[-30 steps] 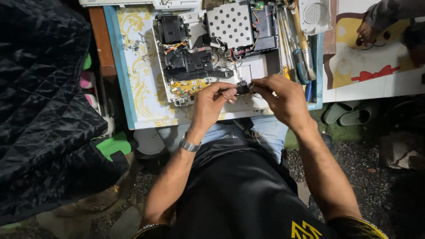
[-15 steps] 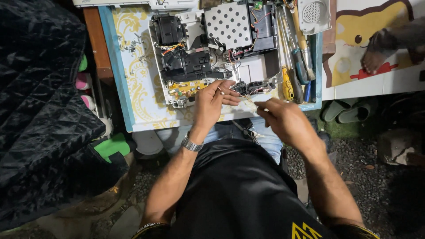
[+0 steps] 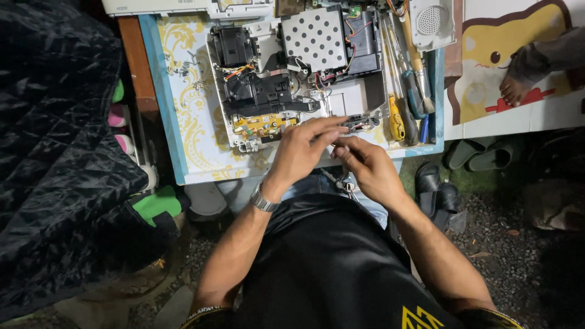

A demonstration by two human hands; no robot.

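An opened white device point(image 3: 220, 91) lies on a small patterned table point(image 3: 183, 134), showing a perforated metal plate point(image 3: 314, 36), a black module point(image 3: 259, 94) and a yellow circuit board point(image 3: 259, 125). My left hand point(image 3: 301, 149), with a watch point(image 3: 263, 200) on its wrist, reaches over the device's near edge. Its fingers are stretched toward a small dark part point(image 3: 361, 122) there. My right hand point(image 3: 365, 167) sits just below, its fingertips pinched together next to the left fingers. What they pinch is too small to make out.
Screwdrivers point(image 3: 405, 116) with yellow and blue handles lie along the table's right side, by a white speaker part point(image 3: 431, 21). Loose screws point(image 3: 183, 67) lie on the left. Another person's foot point(image 3: 515, 88) rests on a mat. Sandals point(image 3: 436, 189) and black quilted cloth point(image 3: 55, 152) flank me.
A second ago both hands worked at the small dark part. My right hand then pulled back toward my body and is now up beside the left fingers again.
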